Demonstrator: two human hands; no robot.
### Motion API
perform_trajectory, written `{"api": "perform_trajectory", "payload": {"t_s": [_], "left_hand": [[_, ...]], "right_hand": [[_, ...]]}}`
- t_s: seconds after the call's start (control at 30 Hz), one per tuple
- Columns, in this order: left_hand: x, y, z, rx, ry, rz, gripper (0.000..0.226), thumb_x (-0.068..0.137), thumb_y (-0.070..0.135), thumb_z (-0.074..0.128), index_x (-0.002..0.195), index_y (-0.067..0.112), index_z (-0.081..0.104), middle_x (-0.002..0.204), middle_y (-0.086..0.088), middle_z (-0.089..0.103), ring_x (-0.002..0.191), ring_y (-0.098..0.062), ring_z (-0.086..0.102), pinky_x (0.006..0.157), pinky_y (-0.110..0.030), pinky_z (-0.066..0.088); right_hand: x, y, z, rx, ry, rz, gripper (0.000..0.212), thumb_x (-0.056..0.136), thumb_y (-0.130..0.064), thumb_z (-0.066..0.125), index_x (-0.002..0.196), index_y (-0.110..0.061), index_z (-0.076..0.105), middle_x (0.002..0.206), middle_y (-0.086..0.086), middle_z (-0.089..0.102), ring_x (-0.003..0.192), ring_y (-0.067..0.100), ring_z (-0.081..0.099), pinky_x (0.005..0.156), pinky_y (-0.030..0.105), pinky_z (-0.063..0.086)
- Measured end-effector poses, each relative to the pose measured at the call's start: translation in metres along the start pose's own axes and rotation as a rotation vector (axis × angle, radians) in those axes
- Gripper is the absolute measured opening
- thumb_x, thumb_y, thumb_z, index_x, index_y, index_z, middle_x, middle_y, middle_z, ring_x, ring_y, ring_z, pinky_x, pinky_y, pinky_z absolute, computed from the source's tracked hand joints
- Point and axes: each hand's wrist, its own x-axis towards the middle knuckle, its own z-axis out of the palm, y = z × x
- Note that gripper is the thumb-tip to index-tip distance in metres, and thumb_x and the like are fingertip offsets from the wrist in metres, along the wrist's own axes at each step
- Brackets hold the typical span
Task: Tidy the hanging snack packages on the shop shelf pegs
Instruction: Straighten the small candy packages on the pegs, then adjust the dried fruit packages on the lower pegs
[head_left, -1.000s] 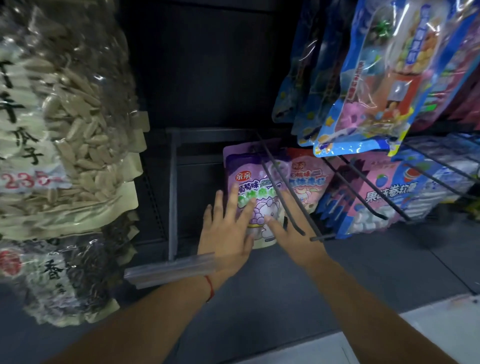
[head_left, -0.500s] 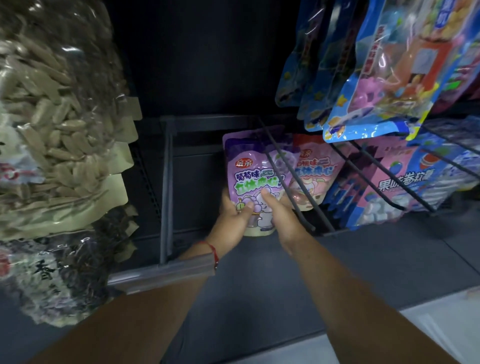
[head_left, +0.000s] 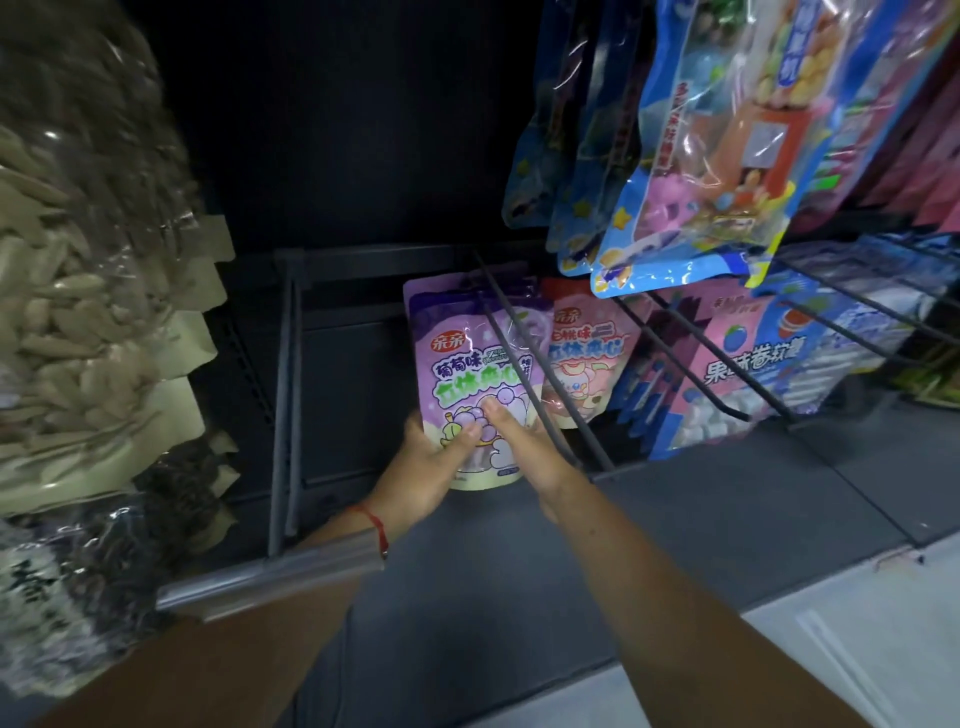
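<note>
Both bare forearms reach forward and converge. The left hand (head_left: 434, 460) curls its fingers upward with the thumb (head_left: 464, 435) pressed in front, a red string (head_left: 375, 524) around its wrist. The right hand (head_left: 530, 447) mirrors it, thumb (head_left: 497, 415) extended beside the left one, its fingers hidden.

Single head-worn view, looking forward and down into a dark shelf bay. The purple snack pouch (head_left: 470, 374) is sitting near frame centre, close to the lens. Seed bags (head_left: 88, 312) are crowding the near left edge of it; blue hanging packs (head_left: 691, 171) are filling the upper right.
</note>
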Motion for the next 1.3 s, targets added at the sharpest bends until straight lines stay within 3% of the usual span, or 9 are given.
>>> {"api": "perform_trajectory", "payload": {"t_s": [0.13, 0.23, 0.33, 0.4, 0.47, 0.6, 0.77, 1.03, 1.3], "left_hand": [[-0.018, -0.008, -0.016, 0.38, -0.039, -0.085, 0.068, 0.084, 0.061, 0.057, 0.143, 0.045, 0.027, 0.142, 0.016, 0.049, 0.129, -0.009, 0.048, 0.107, -0.038, 0.041], [-0.043, -0.017, -0.036, 0.707, -0.059, -0.189, 0.086, 0.087, 0.066, 0.048, 0.154, 0.035, 0.003, 0.162, -0.003, 0.013, 0.147, -0.022, 0.02, 0.117, -0.041, 0.024], [-0.089, -0.001, -0.057, 0.912, -0.181, -0.125, 0.086, 0.087, 0.071, 0.037, 0.155, 0.03, 0.002, 0.162, -0.002, 0.0, 0.148, -0.016, 0.009, 0.119, -0.034, 0.011], [-0.118, 0.01, -0.077, 1.086, -0.249, -0.046, 0.088, 0.087, 0.075, 0.03, 0.155, 0.022, 0.012, 0.161, -0.003, 0.014, 0.146, -0.014, 0.018, 0.117, -0.029, 0.014], [-0.143, 0.017, -0.098, 1.198, -0.29, -0.03, 0.073, 0.094, 0.062, 0.035, 0.154, 0.026, 0.013, 0.16, -0.002, 0.022, 0.145, -0.022, 0.025, 0.117, -0.035, 0.022], [-0.193, 0.031, -0.144, 1.38, -0.442, -0.067, 0.068, 0.097, 0.056, 0.035, 0.155, 0.03, 0.009, 0.162, -0.007, 0.011, 0.146, -0.027, 0.019, 0.117, -0.042, 0.022], [-0.241, 0.041, -0.216, 1.436, -0.398, -0.088, 0.065, 0.095, 0.048, 0.041, 0.153, 0.03, 0.02, 0.16, -0.005, 0.019, 0.144, -0.026, 0.026, 0.113, -0.04, 0.029], [-0.277, 0.04, -0.288, 1.466, -0.237, -0.191, 0.074, 0.093, 0.044, 0.048, 0.154, 0.031, 0.009, 0.163, -0.01, -0.004, 0.149, -0.031, 0.005, 0.113, -0.043, 0.022], [-0.31, 0.028, -0.34, 1.446, -0.228, -0.206, 0.079, 0.096, 0.05, 0.044, 0.154, 0.03, -0.005, 0.161, -0.013, -0.017, 0.148, -0.036, -0.003, 0.118, -0.049, 0.013]], "right_hand": [[-0.01, 0.001, 0.002, -0.104, 0.147, 0.09, 0.018, 0.092, -0.04, 0.063, 0.103, -0.025, 0.063, 0.101, -0.005, 0.07, 0.098, 0.007, 0.066, 0.072, 0.013, 0.047], [-0.027, 0.0, 0.007, -0.242, 0.354, 0.146, 0.036, 0.089, -0.046, 0.062, 0.113, -0.019, 0.058, 0.105, -0.001, 0.063, 0.098, 0.015, 0.06, 0.082, 0.022, 0.044], [-0.052, 0.002, 0.02, -0.35, 0.393, 0.108, 0.064, 0.076, -0.061, 0.056, 0.126, -0.021, 0.055, 0.117, -0.001, 0.064, 0.109, 0.02, 0.06, 0.094, 0.039, 0.048], [-0.073, -0.001, 0.034, -0.531, 0.344, 0.129, 0.074, 0.079, -0.059, 0.056, 0.14, -0.021, 0.041, 0.138, 0.005, 0.052, 0.127, 0.026, 0.048, 0.103, 0.046, 0.041], [-0.098, -0.003, 0.051, -0.742, 0.25, 0.123, 0.083, 0.088, -0.053, 0.057, 0.152, -0.015, 0.022, 0.156, 0.011, 0.031, 0.142, 0.03, 0.029, 0.113, 0.048, 0.029], [-0.15, -0.007, 0.097, -0.958, -0.079, 0.028, 0.081, 0.094, -0.057, 0.043, 0.155, -0.017, 0.007, 0.163, 0.009, 0.005, 0.149, 0.027, 0.007, 0.121, 0.042, 0.01], [-0.191, -0.028, 0.159, -1.075, -0.417, -0.087, 0.074, 0.098, -0.053, 0.039, 0.155, -0.026, 0.001, 0.163, -0.001, -0.01, 0.15, 0.022, -0.004, 0.119, 0.036, 0.002], [-0.221, -0.049, 0.231, -1.069, -0.477, -0.018, 0.072, 0.098, -0.054, 0.04, 0.155, -0.033, 0.002, 0.162, -0.01, -0.011, 0.15, 0.016, -0.007, 0.119, 0.036, 0.006], [-0.219, -0.083, 0.293, -1.235, -0.471, -0.07, 0.073, 0.098, -0.05, 0.043, 0.155, -0.033, 0.0, 0.162, -0.009, -0.013, 0.15, 0.018, -0.009, 0.12, 0.037, 0.004]]}}
